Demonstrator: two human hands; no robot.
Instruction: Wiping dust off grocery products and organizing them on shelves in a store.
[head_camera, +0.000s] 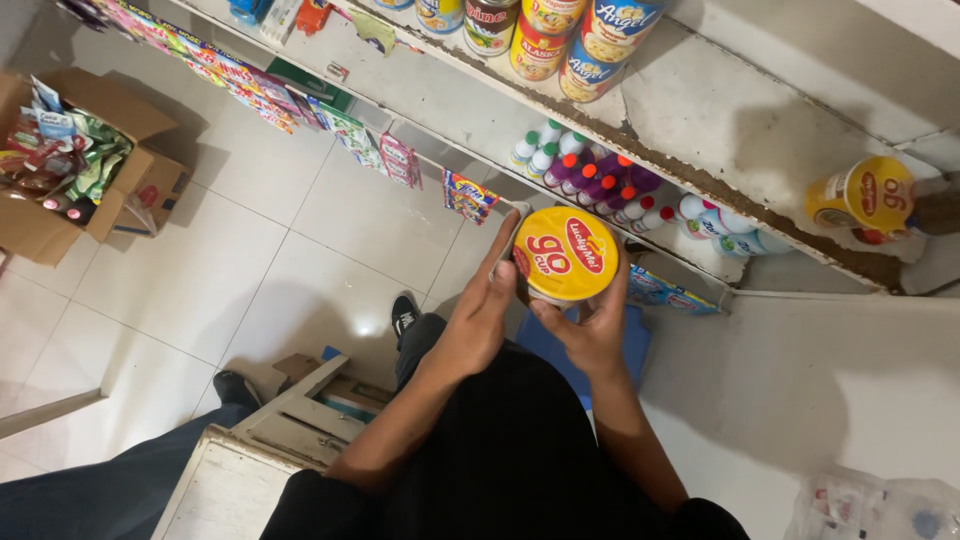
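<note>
Two yellow cups (565, 254), four cans (540, 45), one cardboard box (40, 225)

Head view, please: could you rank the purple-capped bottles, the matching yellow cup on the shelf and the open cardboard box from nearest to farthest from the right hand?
From the right hand:
1. Purple-capped bottles, just above on the lower shelf.
2. Matching yellow cup, far right shelf.
3. Open cardboard box, far left on the floor.

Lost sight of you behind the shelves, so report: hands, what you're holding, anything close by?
Left hand and right hand both grip round yellow-lidded cup. Held in front of white shelf. Matching cup lies on it.
</note>
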